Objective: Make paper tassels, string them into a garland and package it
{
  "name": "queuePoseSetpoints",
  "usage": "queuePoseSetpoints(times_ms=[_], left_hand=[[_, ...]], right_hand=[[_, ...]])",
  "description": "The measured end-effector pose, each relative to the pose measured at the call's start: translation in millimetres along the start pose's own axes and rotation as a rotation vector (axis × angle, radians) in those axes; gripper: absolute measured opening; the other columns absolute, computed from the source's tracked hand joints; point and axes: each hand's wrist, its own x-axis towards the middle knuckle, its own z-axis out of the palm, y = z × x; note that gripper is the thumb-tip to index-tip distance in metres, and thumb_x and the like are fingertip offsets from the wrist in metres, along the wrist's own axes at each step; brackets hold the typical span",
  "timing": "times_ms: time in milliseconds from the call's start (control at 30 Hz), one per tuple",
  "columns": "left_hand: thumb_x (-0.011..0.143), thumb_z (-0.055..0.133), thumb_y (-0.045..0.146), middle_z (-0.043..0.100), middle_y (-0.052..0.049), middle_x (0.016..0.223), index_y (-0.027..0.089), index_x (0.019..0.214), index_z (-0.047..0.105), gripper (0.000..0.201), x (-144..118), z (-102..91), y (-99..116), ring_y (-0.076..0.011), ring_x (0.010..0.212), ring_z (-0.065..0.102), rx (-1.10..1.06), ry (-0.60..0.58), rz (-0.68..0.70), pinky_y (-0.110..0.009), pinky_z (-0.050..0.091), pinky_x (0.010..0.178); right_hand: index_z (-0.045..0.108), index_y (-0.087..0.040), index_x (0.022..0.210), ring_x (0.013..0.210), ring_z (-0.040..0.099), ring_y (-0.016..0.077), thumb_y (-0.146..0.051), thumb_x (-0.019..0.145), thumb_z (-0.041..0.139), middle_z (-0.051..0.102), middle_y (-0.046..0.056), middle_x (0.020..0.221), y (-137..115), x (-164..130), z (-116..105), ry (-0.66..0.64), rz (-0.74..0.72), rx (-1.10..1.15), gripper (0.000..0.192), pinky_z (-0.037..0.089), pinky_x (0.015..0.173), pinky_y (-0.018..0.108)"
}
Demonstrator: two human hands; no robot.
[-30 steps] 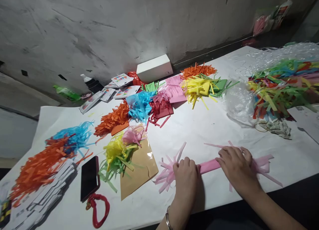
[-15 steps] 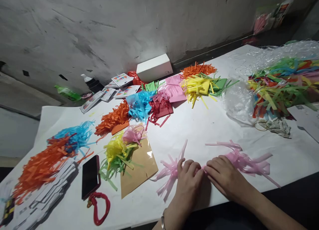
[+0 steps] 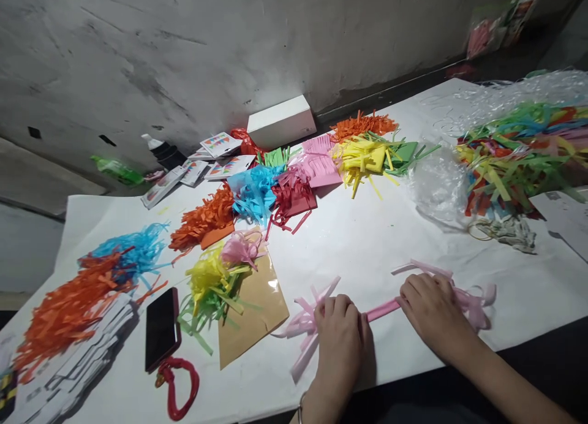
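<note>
Left hand (image 3: 340, 332): grasps the pink paper (image 3: 383, 309) near its left fringe.
Right hand (image 3: 430, 314): grasps the same paper near its right fringe.
Pink paper: narrow between both hands, at the near side of the bench (image 3: 358, 246).

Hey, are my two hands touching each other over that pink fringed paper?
No, a bare stretch of the pink fringed paper shows between the left hand and the right hand.
</note>
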Motion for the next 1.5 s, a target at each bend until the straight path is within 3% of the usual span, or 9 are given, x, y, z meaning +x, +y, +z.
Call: queuePoseSetpoints(times_ms=[167, 333, 533, 700, 833, 1000, 1333, 1400, 1500], left_hand=[[0.083, 0.068, 0.011, 0.066, -0.003, 0.084, 0.021, 0.073, 0.065, 0.013, 6.6, 3.6, 0.7, -0.0244, 0.085, 0.058, 0.062, -0.003, -0.007, -0.043, 0.041, 0.08], [0.085, 0.068, 0.011, 0.067, -0.003, 0.092, 0.022, 0.084, 0.066, 0.011, 5.7, -1.6, -0.8, -0.0238, 0.09, 0.059, -0.012, -0.017, -0.008, -0.044, 0.042, 0.086], [0.086, 0.069, 0.003, 0.069, 0.001, 0.098, 0.026, 0.094, 0.066, 0.025, -1.3, 0.7, -2.9, -0.0199, 0.093, 0.058, -0.175, 0.123, 0.206, -0.048, 0.033, 0.105], [0.083, 0.074, 0.003, 0.07, 0.002, 0.093, 0.022, 0.088, 0.064, 0.022, -0.9, 5.6, -6.7, -0.0184, 0.09, 0.058, -0.242, 0.09, 0.227, -0.043, 0.034, 0.101], [0.084, 0.075, 0.006, 0.07, 0.002, 0.091, 0.021, 0.085, 0.065, 0.019, -1.9, 4.0, -8.2, -0.0182, 0.087, 0.058, -0.312, 0.061, 0.183, -0.04, 0.035, 0.091], [0.085, 0.074, 0.004, 0.07, 0.002, 0.087, 0.021, 0.08, 0.067, 0.019, -7.9, 0.3, -7.4, -0.019, 0.084, 0.058, -0.338, 0.045, 0.112, -0.039, 0.033, 0.084], [0.083, 0.068, 0.005, 0.068, -0.003, 0.083, 0.018, 0.075, 0.063, 0.016, 3.7, 1.4, 4.7, -0.0234, 0.081, 0.06, -0.025, -0.019, 0.028, -0.044, 0.038, 0.081], [0.084, 0.069, 0.005, 0.068, -0.002, 0.09, 0.018, 0.081, 0.064, 0.015, 6.2, 0.8, 3.0, -0.0234, 0.085, 0.06, -0.006, -0.053, 0.074, -0.045, 0.038, 0.085], [0.087, 0.071, 0.008, 0.068, 0.0, 0.096, 0.021, 0.091, 0.065, 0.015, 6.3, -2.2, -1.7, -0.0217, 0.091, 0.059, -0.009, -0.083, 0.307, -0.049, 0.033, 0.101]], right_hand=[[0.06, -0.02, 0.086, 0.086, 0.053, 0.0242, -0.02, 0.102, 0.046, 0.061, 0.006, 0.087, -7.4, 6.6, -3.9, 0.037, -0.001, 0.024, 0.022, 0.033, 0.089, 0.044], [0.063, -0.021, 0.091, 0.087, 0.054, 0.0199, -0.009, 0.102, 0.04, 0.063, 0.003, 0.086, -15.8, 4.9, -0.4, 0.009, -0.288, 0.195, 0.028, 0.032, 0.098, 0.042], [0.063, -0.019, 0.09, 0.083, 0.053, 0.0201, -0.012, 0.102, 0.044, 0.064, 0.003, 0.085, -22.2, 3.0, 8.6, 0.025, -0.268, 0.235, 0.024, 0.033, 0.092, 0.041], [0.064, -0.019, 0.092, 0.082, 0.054, 0.0184, -0.009, 0.103, 0.037, 0.064, 0.003, 0.084, -28.4, 0.7, 9.4, 0.029, -0.284, 0.276, 0.031, 0.034, 0.092, 0.039], [0.064, -0.019, 0.088, 0.084, 0.055, 0.0187, -0.011, 0.103, 0.041, 0.064, 0.002, 0.084, -13.6, -5.0, 1.4, 0.037, -0.257, 0.307, 0.028, 0.036, 0.091, 0.039], [0.065, -0.021, 0.094, 0.092, 0.057, 0.0182, -0.011, 0.101, 0.048, 0.066, 0.001, 0.091, 3.9, -18.5, -12.7, 0.036, -0.199, 0.361, 0.021, 0.032, 0.106, 0.043], [0.058, -0.021, 0.079, 0.086, 0.059, 0.0218, -0.014, 0.096, 0.049, 0.063, 0.002, 0.086, -23.7, -19.6, -3.0, 0.123, 0.146, 0.236, 0.021, 0.031, 0.101, 0.052], [0.059, -0.021, 0.082, 0.087, 0.059, 0.0226, -0.013, 0.096, 0.049, 0.064, 0.002, 0.087, -24.6, -19.8, -1.8, 0.143, 0.178, 0.221, 0.019, 0.031, 0.101, 0.052], [0.063, -0.023, 0.09, 0.089, 0.06, 0.0207, -0.007, 0.096, 0.044, 0.065, 0.001, 0.09, -24.1, -22.6, -0.5, 0.136, 0.092, 0.268, 0.026, 0.03, 0.106, 0.051]])
